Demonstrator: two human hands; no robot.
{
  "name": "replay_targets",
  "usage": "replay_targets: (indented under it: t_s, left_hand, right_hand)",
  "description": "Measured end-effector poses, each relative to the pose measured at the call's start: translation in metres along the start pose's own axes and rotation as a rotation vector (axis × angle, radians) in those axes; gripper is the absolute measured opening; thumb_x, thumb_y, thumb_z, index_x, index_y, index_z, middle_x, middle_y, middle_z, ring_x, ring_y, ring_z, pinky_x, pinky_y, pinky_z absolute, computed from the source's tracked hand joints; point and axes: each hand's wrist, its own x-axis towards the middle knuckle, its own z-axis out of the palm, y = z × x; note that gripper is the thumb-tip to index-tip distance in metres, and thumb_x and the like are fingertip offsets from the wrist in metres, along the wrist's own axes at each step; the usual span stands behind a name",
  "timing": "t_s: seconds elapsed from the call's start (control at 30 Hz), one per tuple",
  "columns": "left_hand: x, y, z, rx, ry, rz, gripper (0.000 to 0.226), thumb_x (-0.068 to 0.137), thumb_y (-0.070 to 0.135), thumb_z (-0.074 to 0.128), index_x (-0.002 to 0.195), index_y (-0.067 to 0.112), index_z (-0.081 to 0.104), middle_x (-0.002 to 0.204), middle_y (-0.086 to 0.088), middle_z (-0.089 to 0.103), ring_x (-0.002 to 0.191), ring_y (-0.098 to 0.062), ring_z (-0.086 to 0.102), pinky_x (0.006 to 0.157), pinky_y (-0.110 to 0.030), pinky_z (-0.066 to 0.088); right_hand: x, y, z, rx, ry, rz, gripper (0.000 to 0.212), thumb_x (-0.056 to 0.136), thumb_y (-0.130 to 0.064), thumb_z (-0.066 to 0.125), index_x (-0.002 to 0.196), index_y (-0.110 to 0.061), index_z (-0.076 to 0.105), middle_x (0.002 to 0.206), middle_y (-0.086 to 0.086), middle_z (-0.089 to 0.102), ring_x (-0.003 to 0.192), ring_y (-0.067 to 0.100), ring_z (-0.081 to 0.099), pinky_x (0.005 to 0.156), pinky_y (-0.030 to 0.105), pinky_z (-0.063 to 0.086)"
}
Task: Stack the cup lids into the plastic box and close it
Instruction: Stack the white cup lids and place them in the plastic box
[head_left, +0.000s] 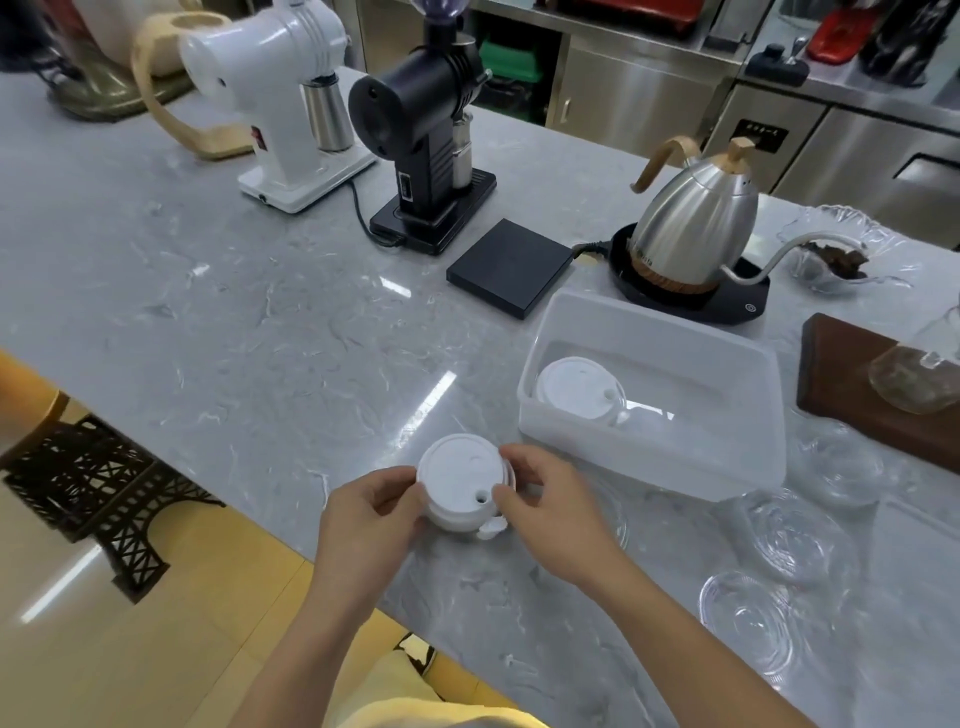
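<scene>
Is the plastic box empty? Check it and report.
No: white cup lids already sit inside the plastic box, at its left end.

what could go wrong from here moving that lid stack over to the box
1. Both hands, left hand and right hand, pinch the stack of lids only by its edges; the lower lids could slip out.
2. The plastic box already holds lids at its left end; a crooked drop might topple them.
3. Clear glass dishes sit nearby and could get knocked.
</scene>
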Motion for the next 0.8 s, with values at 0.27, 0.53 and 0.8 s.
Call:
replay_targets:
  t_s: [0.27, 0.53, 0.8]
  left_hand:
    - [-0.004, 0.012, 0.008, -0.174, -0.016, -0.053, 0.011, 0.088, 0.010, 0.075, 0.090, 0.020, 0.078, 0.088, 0.004, 0.082, 0.087, -0.017, 0.078, 0.077, -0.032, 0.062]
    - [-0.004, 0.033, 0.013, -0.280, -0.052, -0.008, 0.019, 0.081, 0.012, 0.081, 0.099, 0.012, 0.078, 0.102, -0.007, 0.079, 0.098, -0.024, 0.076, 0.082, -0.035, 0.060]
    - [0.002, 0.073, 0.038, -0.335, -0.272, 0.069, 0.041, 0.070, 0.023, 0.080, 0.109, 0.011, 0.075, 0.107, -0.006, 0.078, 0.099, -0.022, 0.076, 0.086, -0.036, 0.060]
  right_hand:
    - [-0.010, -0.001, 0.001, 0.089, 0.086, -0.029, 0.043, 0.088, -0.018, 0.066, 0.129, -0.027, 0.060, 0.122, -0.017, 0.064, 0.111, 0.003, 0.061, 0.097, 0.034, 0.053]
    - [-0.021, -0.013, -0.021, 0.297, 0.180, -0.086, 0.039, 0.088, -0.011, 0.068, 0.124, -0.027, 0.065, 0.122, -0.015, 0.068, 0.112, 0.003, 0.064, 0.098, 0.032, 0.054]
    - [-0.023, -0.023, -0.062, 0.178, 0.239, -0.286, 0.067, 0.066, -0.040, 0.082, 0.127, -0.047, 0.055, 0.132, -0.029, 0.052, 0.131, -0.001, 0.047, 0.104, 0.023, 0.044]
